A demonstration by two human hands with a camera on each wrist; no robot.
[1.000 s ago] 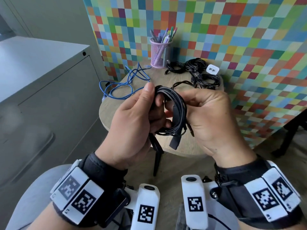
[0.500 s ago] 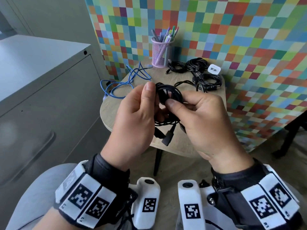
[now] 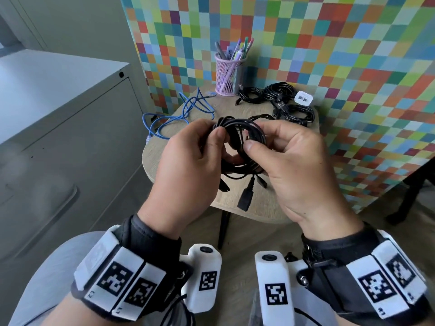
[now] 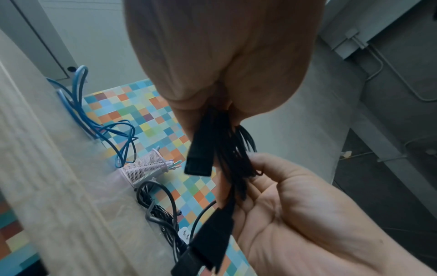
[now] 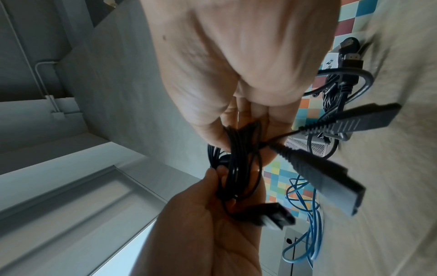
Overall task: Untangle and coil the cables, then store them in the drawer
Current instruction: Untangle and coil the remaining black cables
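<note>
Above the round table | left hand and right hand both pinch the black cable coil | keep loops stacked, tuck the dangling plugs before stowing.

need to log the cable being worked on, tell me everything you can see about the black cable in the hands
The black cable is thin, with what looks like a rubbery jacket, wound into a loose round coil of several loops. It is held in the air above the round wooden table, not resting on it. The left hand pinches its left side; the right hand grips its right side, thumb across the loops. Two free ends hang below the coil, each ending in a flat black plug. The drawer is not in play yet.
</note>
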